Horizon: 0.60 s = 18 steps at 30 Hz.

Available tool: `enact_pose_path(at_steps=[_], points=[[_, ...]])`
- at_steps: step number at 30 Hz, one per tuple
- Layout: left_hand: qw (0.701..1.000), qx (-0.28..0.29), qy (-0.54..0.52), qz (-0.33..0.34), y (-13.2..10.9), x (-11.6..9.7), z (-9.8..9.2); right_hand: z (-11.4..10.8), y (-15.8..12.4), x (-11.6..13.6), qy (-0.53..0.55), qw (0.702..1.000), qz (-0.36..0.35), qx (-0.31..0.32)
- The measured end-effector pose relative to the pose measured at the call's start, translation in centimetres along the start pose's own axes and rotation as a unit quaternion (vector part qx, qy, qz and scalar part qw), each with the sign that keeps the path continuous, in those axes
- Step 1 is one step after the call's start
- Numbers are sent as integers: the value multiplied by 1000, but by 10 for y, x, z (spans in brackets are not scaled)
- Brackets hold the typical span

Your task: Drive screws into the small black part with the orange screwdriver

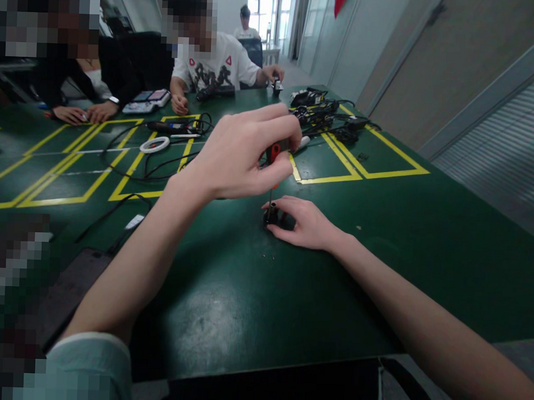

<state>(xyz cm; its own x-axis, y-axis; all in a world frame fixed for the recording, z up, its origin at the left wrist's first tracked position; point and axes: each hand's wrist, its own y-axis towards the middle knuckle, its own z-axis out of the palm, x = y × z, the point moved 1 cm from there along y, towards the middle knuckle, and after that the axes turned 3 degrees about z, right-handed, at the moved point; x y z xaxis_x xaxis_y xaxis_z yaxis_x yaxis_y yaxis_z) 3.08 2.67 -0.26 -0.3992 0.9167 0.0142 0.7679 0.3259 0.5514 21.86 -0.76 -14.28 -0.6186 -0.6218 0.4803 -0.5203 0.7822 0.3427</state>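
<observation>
My left hand (246, 149) is closed around the red and black handle of a screwdriver (275, 150). The tool stands upright, its thin shaft running down to a small black part (271, 216) on the green table. Fingers of my right hand (303, 221) grip that part from both sides and hold it against the tabletop; its exact kind is too small to make out. Two tiny screws (268, 256) lie on the table just in front of it. My left palm hides most of the handle, and the screwdriver's tip is hard to see within the part.
The green table (229, 292) bears yellow tape rectangles. Black cables (322, 117) lie in a heap at the back right. A white tape roll (155, 144) and a looped cord lie back left. Two people sit across the table, one holding a small black device (277, 86).
</observation>
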Motion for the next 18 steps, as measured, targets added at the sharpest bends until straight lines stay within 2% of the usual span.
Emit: enact_pose_path(at_steps=[7, 13, 18], points=[[999, 7, -6, -32, -1, -3, -1, 1, 0, 0, -12, 1000, -3, 0], [1000, -3, -24, -1, 0, -5, 1, 0, 0, 0, -12, 1000, 4, 5], [1000, 3, 2, -15, 0, -4, 1, 0, 0, 2, -18, 1000, 8, 6]])
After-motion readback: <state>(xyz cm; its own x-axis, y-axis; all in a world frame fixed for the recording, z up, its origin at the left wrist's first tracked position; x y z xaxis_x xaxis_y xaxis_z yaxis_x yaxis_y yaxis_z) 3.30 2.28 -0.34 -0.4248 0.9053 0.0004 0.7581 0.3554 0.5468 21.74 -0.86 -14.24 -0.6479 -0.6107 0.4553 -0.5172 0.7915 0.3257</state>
